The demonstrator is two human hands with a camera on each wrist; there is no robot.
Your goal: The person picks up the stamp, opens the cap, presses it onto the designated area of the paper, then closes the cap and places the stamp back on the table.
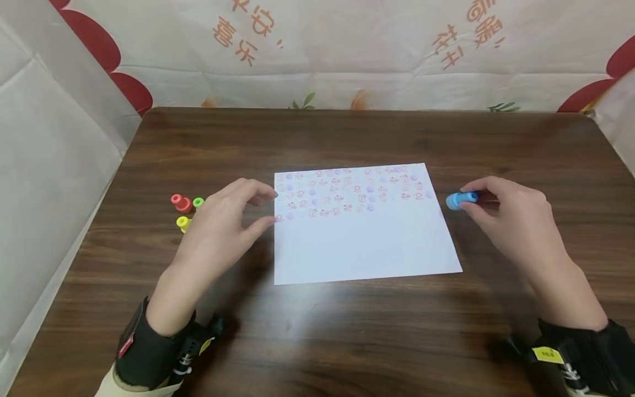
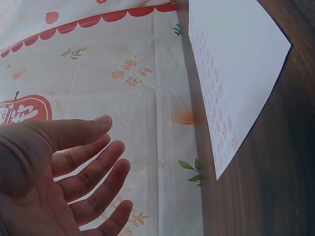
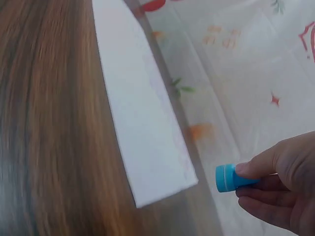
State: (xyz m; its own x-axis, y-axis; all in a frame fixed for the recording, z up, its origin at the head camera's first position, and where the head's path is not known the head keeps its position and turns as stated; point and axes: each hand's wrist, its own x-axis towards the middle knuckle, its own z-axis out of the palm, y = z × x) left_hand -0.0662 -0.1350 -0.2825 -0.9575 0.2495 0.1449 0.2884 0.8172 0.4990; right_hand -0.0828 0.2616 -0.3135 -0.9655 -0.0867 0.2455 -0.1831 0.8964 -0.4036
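A white sheet of paper [image 1: 364, 242] lies on the table, its upper half covered in rows of small red and purple stamped prints. My right hand [image 1: 518, 218] pinches a blue toy stamp [image 1: 460, 200] between thumb and fingers, just off the sheet's right edge; the right wrist view shows the same blue stamp [image 3: 227, 178] with its wide end pointing away from the palm. Beside the left edge of the paper is my left hand [image 1: 218, 220], fingers loosely bent and thumb apart. In the left wrist view that hand [image 2: 74, 172] has nothing in it.
Left of my left hand stand a red stamp [image 1: 181, 203], a green stamp [image 1: 198, 202] and a yellow stamp [image 1: 183, 223], the last two partly hidden by the hand. Behind the dark wooden table [image 1: 347, 336] hangs a white printed cloth [image 1: 342, 49].
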